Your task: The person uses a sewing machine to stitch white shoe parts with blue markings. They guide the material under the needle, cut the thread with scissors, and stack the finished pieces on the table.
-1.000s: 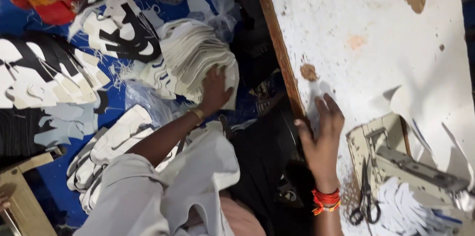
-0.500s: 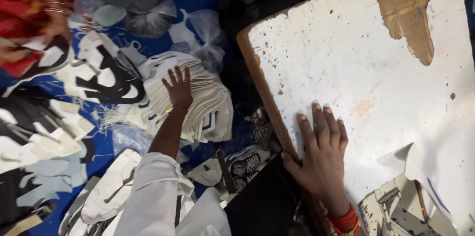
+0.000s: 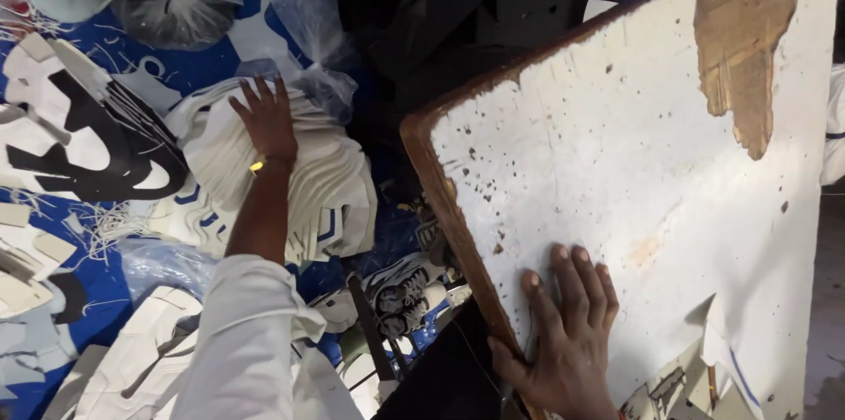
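Observation:
My left hand (image 3: 266, 118) reaches down and lies flat, fingers spread, on a fanned stack of white cut-out pieces (image 3: 330, 187) that rests on a blue sheet. It holds nothing that I can see. My right hand (image 3: 563, 336) presses palm-down on a white, speckled board (image 3: 634, 156), its thumb hooked over the board's brown wooden left edge. A white sleeve covers my left upper arm.
Black-and-white shaped pieces (image 3: 84, 143) lie at the left. Clear plastic bags (image 3: 180, 11) sit at the top left. A dark pile of material (image 3: 466, 6) lies beyond the board's top corner. A patch of bare wood (image 3: 739, 68) shows where the board's paint has come off. Paper scraps (image 3: 695, 376) lie at the board's near edge.
The view has swung and closed in. My left hand has reached further onto the white stack. My right hand stays flat on the board's left edge.

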